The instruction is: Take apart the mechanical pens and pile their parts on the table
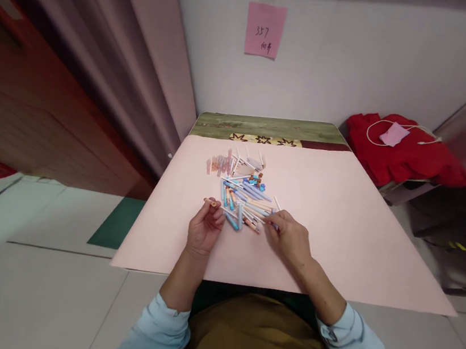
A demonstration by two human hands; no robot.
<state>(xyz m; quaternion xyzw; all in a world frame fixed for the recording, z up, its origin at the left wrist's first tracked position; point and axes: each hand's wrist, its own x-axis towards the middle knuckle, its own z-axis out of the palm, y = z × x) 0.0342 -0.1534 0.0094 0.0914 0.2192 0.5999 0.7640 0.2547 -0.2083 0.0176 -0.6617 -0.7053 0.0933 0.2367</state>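
Observation:
A heap of pen parts [243,199], blue and white barrels with orange and blue caps, lies in the middle of a pink sheet [338,223]. My left hand [205,227] is at the heap's left edge, its fingers pinched on a small orange pen piece [212,202]. My right hand [289,238] rests at the heap's right edge, fingers curled on a pen part [272,218] among the pile. A row of pinkish clear caps [219,165] sits behind the heap.
The pink sheet covers a small table [265,126] against a white wall with a pink note [264,30]. Red cloth with a white cable [403,148] lies at the right. Curtains [115,56] hang at the left. Tiled floor surrounds the table.

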